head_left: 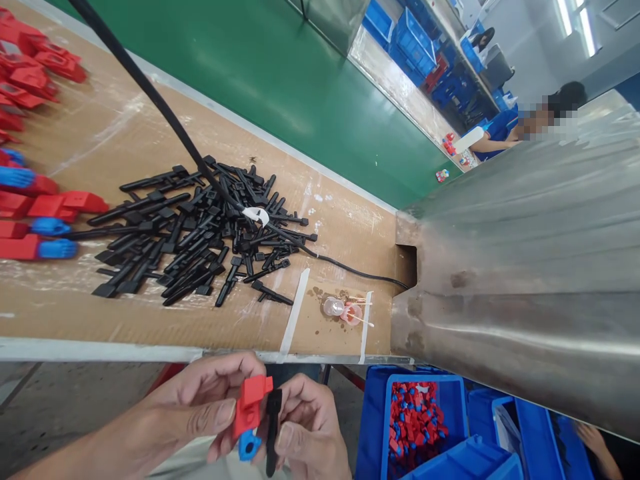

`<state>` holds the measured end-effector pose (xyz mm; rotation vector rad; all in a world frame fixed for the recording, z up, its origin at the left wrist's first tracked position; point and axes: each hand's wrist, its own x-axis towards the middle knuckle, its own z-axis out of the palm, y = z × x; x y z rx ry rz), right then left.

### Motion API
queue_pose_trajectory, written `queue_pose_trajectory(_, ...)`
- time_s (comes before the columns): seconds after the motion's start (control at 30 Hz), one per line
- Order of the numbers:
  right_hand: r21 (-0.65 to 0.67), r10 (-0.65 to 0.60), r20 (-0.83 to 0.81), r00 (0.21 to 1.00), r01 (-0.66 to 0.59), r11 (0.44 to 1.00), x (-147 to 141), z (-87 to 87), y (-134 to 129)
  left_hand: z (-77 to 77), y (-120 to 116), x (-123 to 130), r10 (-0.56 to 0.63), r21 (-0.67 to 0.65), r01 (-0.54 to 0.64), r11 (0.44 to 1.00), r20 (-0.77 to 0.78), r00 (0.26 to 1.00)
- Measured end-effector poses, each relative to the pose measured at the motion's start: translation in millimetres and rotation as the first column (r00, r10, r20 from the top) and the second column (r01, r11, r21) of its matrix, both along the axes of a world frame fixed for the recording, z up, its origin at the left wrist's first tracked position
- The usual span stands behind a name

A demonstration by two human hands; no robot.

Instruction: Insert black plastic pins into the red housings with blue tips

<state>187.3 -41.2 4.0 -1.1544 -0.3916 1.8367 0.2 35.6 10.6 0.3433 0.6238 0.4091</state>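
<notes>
Head view. The left hand [200, 407] is seen closed on a red and blue plastic part [250, 417], pinched between thumb and fingers at the part's left side. The right hand [310, 427] is seen closed on a black plastic strip [273, 430], held upright just beside the red part, the two pieces touching or very nearly so; actual contact cannot be told. Both hands are held low, in front of the near edge of the workbench [125, 348].

Beyond the hands, on the bench, a loose pile of black strips [190, 233] is noted, with a black cable [150, 93] running across it. Further to the left of the left hand, rows of red and blue pieces [35, 220] are laid out on the bench. To the right of the right hand, a blue bin [450, 400] holding small red and blue parts is observed below a steel chute [525, 267]. Small clear cups [343, 310] stand beyond the right hand, near the chute. Another person [540, 120] is seated far off at a separate table.

Judgement: the step in hand appears to be the joining of the black strip to the red part. The next move is judged to call for the strip's end to be aligned with the red part's opening and pressed in squarely, with the red part held steady
</notes>
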Motion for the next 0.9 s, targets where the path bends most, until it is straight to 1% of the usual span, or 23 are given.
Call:
queue_pose_trajectory(0.1,-0.020,-0.003,-0.073,0.997,0.001,1.000,-2.2,-1.1,3.3,-11.2,-0.8,-0.6,-0.010,0.051,0.006,0.999,0.079,0.997)
queue_pose_trajectory(0.17,-0.032,-0.013,-0.129,0.992,0.009,0.999,-3.3,-3.5,4.3,-16.3,-0.9,-1.1,-0.020,0.070,0.014,0.997,0.099,0.995)
queue_pose_trajectory(0.23,-0.040,-0.027,-0.180,0.983,0.020,0.999,-3.8,-6.3,4.8,-17.1,-0.4,-1.4,-0.023,0.062,0.019,0.998,0.063,0.998)
queue_pose_trajectory(0.33,-0.070,-0.051,-0.218,0.975,0.036,0.997,-3.7,-9.2,5.5,-12.6,0.7,-1.2,-0.003,0.042,0.003,0.999,0.003,1.000)
queue_pose_trajectory(0.53,-0.091,-0.051,-0.195,0.980,0.034,0.995,-3.3,-8.6,7.0,-5.4,3.9,2.2,0.052,0.015,-0.051,0.999,-0.045,0.998)
queue_pose_trajectory(0.63,-0.094,-0.057,-0.184,0.981,0.040,0.995,-2.9,-9.0,6.6,-5.5,4.9,2.9,0.044,0.021,-0.043,0.999,-0.060,0.997)
queue_pose_trajectory(0.77,-0.068,-0.058,-0.142,0.988,0.049,0.997,-1.1,-8.5,6.3,-8.1,4.0,1.8,0.044,0.075,-0.038,0.996,-0.083,0.996)
queue_pose_trajectory(0.9,0.016,-0.057,-0.018,0.998,0.057,0.998,1.7,-2.2,5.5,-8.0,1.4,0.4,0.073,0.161,-0.051,0.986,-0.132,0.989)
